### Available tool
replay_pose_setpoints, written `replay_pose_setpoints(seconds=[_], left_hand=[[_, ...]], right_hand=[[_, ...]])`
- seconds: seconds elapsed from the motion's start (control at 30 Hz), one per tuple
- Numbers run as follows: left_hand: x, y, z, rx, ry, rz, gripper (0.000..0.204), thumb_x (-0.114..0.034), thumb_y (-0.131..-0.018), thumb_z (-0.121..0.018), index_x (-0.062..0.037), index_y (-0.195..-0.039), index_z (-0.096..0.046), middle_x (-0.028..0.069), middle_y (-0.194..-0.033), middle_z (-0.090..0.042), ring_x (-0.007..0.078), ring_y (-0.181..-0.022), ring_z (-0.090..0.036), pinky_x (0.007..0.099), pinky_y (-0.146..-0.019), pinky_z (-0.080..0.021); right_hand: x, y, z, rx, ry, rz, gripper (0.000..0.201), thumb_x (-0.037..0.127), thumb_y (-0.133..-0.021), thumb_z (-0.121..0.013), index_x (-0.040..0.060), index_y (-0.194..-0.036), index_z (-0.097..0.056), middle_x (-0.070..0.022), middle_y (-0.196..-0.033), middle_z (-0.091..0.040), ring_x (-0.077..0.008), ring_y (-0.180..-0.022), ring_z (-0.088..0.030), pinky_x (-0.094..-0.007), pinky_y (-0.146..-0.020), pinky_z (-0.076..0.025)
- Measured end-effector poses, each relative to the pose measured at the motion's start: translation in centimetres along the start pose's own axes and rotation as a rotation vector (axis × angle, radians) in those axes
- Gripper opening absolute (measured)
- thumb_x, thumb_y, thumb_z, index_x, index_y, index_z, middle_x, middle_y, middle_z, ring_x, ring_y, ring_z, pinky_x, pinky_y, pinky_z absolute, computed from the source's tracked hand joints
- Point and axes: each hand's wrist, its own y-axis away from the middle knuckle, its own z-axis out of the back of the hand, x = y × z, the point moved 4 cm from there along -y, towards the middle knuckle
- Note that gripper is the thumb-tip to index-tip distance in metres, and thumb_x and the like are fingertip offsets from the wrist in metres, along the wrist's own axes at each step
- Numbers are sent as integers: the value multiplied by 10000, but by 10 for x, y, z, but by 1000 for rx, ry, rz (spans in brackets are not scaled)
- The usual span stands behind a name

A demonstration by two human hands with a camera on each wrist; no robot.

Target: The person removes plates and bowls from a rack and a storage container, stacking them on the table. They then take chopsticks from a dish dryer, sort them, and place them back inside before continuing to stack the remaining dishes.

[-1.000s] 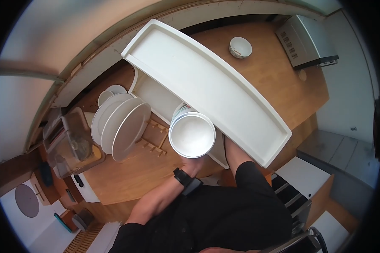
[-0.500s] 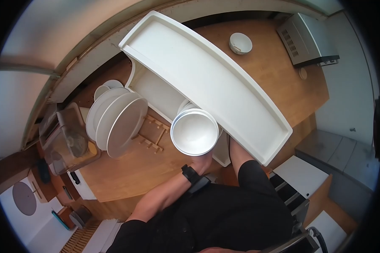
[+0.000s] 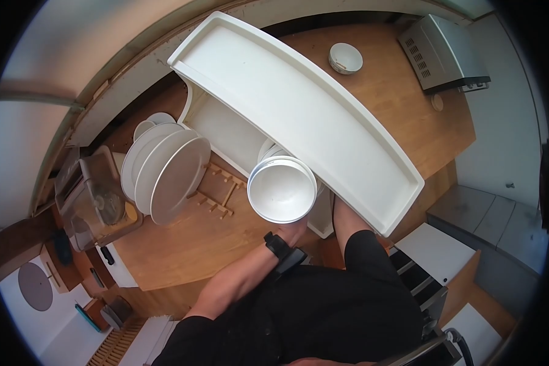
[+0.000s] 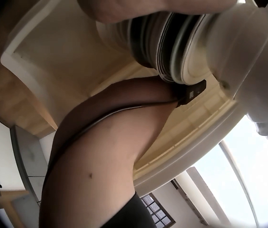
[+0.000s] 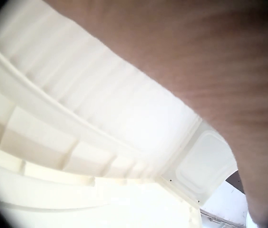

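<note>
A stack of white bowls [image 3: 282, 189] is at the front of a white two-tier rack, its top bowl facing up towards the head camera. My left hand [image 3: 294, 230] grips the stack from below, its fingers hidden behind the bowls. In the left wrist view the rims of several nested bowls [image 4: 191, 52] show beside that hand [image 4: 157, 7]. My right forearm [image 3: 349, 224] passes beneath the upper shelf [image 3: 299, 116], which hides the right hand in the head view. The right wrist view shows only blurred skin [image 5: 186, 57] close to the ribbed underside of the shelf [image 5: 86, 80].
Large white plates [image 3: 180, 181] stand upright left of the rack, beside a wooden peg holder [image 3: 219, 198]. A clear plastic bin [image 3: 94, 201] sits further left. Another bowl [image 3: 346, 58] and a microwave-like appliance [image 3: 442, 55] stand on the wooden counter [image 3: 390, 91] behind.
My left hand and the bowls have shifted slightly right and up, and the stack's tilt has changed, so fewer rims show behind the top bowl. The right forearm has moved slightly right.
</note>
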Motion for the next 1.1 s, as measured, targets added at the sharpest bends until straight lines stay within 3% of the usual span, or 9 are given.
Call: replay_pose_setpoints(seconds=[0.37, 0.5, 0.6, 0.63, 0.7, 0.8, 0.9, 1.0, 1.1], left_hand=[[19, -33, 39, -98, -11, 133, 501, -435, -974, -534, -82, -1329, -523, 94, -1387, -524, 247, -1333, -438, 445, -1179, -304], [14, -28, 48, -18, -162, 146, 511, -466, -978, -515, -84, -1318, -527, 100, -1348, -547, 262, -1302, -456, 471, -1176, -305], [-36, 1, 8, -41, 28, 334, 527, -503, -984, -489, -88, -1307, -530, 110, -1301, -574, 277, -1244, -497, 492, -1155, -336], [-62, 12, -5, -130, -65, 348, 547, -541, -981, -470, -94, -1290, -536, 119, -1257, -592, 287, -1173, -538, 501, -1115, -385], [-106, 18, -38, -177, -158, 208, 626, -574, -978, -449, -99, -1383, -496, 133, -1307, -574, 296, -1181, -553, 502, -1081, -413], [-152, 17, -89, 6, -169, -68, 712, -517, -985, -488, -31, -1493, -372, 129, -1451, -484, 259, -1298, -490, 411, -1074, -409], [-166, 3, -105, 293, -1032, -119, 702, -314, -962, -601, -16, -1528, -313, 146, -1405, -519, 237, -1251, -526, 374, -1051, -423], [-165, 5, -112, 190, -993, 50, 643, -126, -943, -594, 24, -1509, -327, 140, -1386, -532, 198, -1242, -522, 323, -1046, -414], [-161, 4, -104, 194, -980, -8, 564, -53, -950, -527, 18, -1488, -374, 136, -1367, -547, 186, -1230, -524, 322, -1044, -410]], right_hand=[[-2, 0, -6, 18, 4, 3, 630, 509, -1008, -481, 0, -1378, -505, -151, -1225, -602, -212, -1038, -595, -306, -833, -508], [-5, 0, -7, 18, 2, -9, 631, 507, -1009, -482, -2, -1380, -503, -154, -1228, -600, -213, -1040, -594, -307, -835, -508], [-4, 1, -9, 15, 5, -15, 631, 506, -1009, -482, -3, -1382, -500, -156, -1231, -599, -214, -1042, -594, -307, -836, -508], [-4, 0, -9, 17, 1, -19, 631, 505, -1009, -482, -4, -1382, -500, -156, -1232, -599, -214, -1043, -594, -307, -836, -508], [-5, 0, -7, 7, 2, -24, 632, 504, -1010, -482, -5, -1383, -498, -158, -1233, -598, -215, -1044, -593, -307, -837, -508], [-4, -2, -7, 2, -2, -27, 632, 502, -1010, -482, -6, -1385, -496, -160, -1236, -597, -216, -1045, -593, -307, -837, -509], [-3, -3, -4, -5, 0, -28, 633, 501, -1010, -483, -8, -1386, -494, -161, -1239, -596, -217, -1047, -593, -307, -838, -509], [-4, -3, 1, -12, -4, -34, 633, 499, -1011, -483, -9, -1388, -492, -163, -1241, -594, -218, -1049, -592, -308, -839, -509], [-3, -8, 2, -10, -12, -38, 634, 498, -1011, -483, -11, -1389, -490, -165, -1244, -593, -219, -1050, -592, -308, -840, -509]])
